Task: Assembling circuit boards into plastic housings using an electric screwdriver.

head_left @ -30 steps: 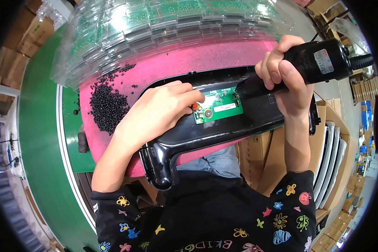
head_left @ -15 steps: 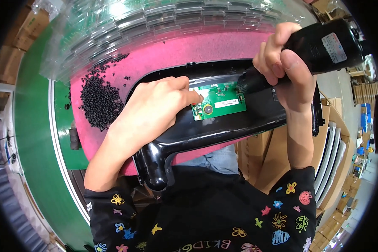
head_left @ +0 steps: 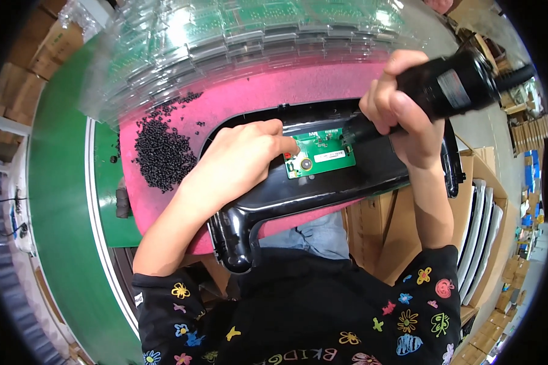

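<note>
Two hands are at work on one job: the left hand (head_left: 240, 159) lies flat on the black plastic housing (head_left: 323, 188), its fingers (head_left: 273, 131) pressed together with the tips against the left edge of the green circuit board (head_left: 321, 155), pinning it down. Right hand (head_left: 402, 112), fingers curled tight around the black electric screwdriver (head_left: 450, 85), brings the tool's nose down at the board's far right corner. One board sits seated in the recess in the middle of the housing, near the far rim. Whether any screw is already home I cannot tell; the tool stands on the board, so my read is that fastening is under way, not finished. One housing lies across the pink mat (head_left: 237, 100) on the desk. Left of it sits one loose heap of small black screws (head_left: 161, 155), too many to count. Beyond, a stack of clear plastic trays (head_left: 237, 42) holds more green boards; the number is unclear.
</note>
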The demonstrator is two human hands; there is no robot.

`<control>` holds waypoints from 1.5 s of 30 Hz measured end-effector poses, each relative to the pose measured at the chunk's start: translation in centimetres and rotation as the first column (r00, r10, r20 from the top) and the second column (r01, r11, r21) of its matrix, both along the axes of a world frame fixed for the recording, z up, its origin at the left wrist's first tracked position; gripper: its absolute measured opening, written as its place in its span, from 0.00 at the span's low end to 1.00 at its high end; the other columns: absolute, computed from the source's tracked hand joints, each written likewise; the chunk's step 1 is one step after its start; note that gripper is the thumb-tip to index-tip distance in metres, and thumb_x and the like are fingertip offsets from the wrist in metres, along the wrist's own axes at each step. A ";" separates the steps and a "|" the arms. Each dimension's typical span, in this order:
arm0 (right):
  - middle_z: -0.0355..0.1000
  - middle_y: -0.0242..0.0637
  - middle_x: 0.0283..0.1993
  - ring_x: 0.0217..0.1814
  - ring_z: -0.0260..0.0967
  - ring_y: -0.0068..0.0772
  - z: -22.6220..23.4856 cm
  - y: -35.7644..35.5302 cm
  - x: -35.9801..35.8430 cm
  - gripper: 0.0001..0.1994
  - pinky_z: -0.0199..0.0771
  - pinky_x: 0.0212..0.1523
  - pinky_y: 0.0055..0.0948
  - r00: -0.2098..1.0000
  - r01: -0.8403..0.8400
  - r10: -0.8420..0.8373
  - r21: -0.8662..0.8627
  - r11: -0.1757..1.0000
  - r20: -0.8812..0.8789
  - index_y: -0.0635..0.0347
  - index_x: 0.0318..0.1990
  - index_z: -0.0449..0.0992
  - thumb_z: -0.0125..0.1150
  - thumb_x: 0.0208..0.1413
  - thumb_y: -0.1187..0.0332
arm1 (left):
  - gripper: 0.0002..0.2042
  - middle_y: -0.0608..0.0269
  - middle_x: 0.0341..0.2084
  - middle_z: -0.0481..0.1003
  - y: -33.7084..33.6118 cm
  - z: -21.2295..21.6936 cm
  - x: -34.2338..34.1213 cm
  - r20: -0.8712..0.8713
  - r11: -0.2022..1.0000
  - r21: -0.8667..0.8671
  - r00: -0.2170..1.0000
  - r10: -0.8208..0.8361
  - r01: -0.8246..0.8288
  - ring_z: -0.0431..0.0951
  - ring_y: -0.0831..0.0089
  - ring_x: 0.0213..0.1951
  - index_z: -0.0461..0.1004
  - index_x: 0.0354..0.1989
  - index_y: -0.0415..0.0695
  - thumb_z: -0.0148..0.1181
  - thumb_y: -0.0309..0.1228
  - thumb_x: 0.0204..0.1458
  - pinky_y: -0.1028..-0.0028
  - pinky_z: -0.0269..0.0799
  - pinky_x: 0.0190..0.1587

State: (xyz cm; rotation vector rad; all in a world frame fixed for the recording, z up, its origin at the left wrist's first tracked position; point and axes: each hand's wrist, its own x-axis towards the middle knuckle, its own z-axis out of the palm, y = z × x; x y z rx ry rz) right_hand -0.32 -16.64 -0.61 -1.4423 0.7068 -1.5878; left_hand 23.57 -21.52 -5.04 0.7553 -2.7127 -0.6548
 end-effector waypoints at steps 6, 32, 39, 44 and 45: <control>0.61 0.24 0.24 0.20 0.58 0.20 2.6 2.0 1.1 0.19 0.59 0.30 0.27 0.972 -0.192 0.214 -0.188 0.963 0.101 0.52 0.57 0.63 0.55 0.62 0.60 | 0.11 0.59 0.28 0.77 -0.1 -0.2 0.0 -0.423 0.992 -0.087 0.899 -0.117 0.088 0.79 0.61 0.31 0.79 0.41 0.41 0.65 0.22 0.47 0.66 0.75 0.33; 0.63 0.20 0.24 0.23 0.63 0.15 3.9 2.2 2.4 0.17 0.62 0.36 0.22 0.894 -0.383 0.422 -0.231 0.894 0.150 0.52 0.52 0.64 0.60 0.59 0.63 | 0.11 0.58 0.30 0.78 0.2 1.0 -0.4 -0.716 0.946 0.143 0.691 -0.105 0.292 0.78 0.64 0.34 0.78 0.34 0.35 0.71 0.21 0.42 0.69 0.74 0.37; 0.62 0.21 0.25 0.23 0.59 0.16 3.2 1.9 3.4 0.14 0.60 0.37 0.26 0.959 -0.242 0.265 -0.199 0.950 0.099 0.51 0.52 0.65 0.54 0.62 0.61 | 0.09 0.59 0.28 0.78 0.2 0.6 -0.6 -0.669 0.988 -0.151 0.734 -0.118 0.021 0.78 0.63 0.30 0.79 0.32 0.37 0.69 0.18 0.40 0.69 0.74 0.33; 0.62 0.23 0.25 0.22 0.57 0.17 3.1 1.2 3.7 0.14 0.59 0.35 0.26 0.973 -0.181 0.197 -0.135 0.974 0.120 0.53 0.52 0.65 0.53 0.62 0.62 | 0.06 0.60 0.26 0.79 -0.1 1.4 -0.3 -0.706 0.926 -0.236 0.707 0.046 -0.295 0.80 0.68 0.29 0.81 0.30 0.39 0.68 0.18 0.43 0.73 0.75 0.30; 0.61 0.24 0.24 0.21 0.56 0.18 2.8 1.1 3.8 0.14 0.59 0.32 0.26 0.987 -0.139 0.146 -0.104 0.985 0.068 0.55 0.52 0.65 0.53 0.62 0.63 | 0.05 0.59 0.26 0.79 -0.7 1.7 0.0 -0.743 0.909 -0.256 0.669 0.032 -0.328 0.81 0.69 0.30 0.81 0.31 0.39 0.67 0.18 0.45 0.74 0.76 0.32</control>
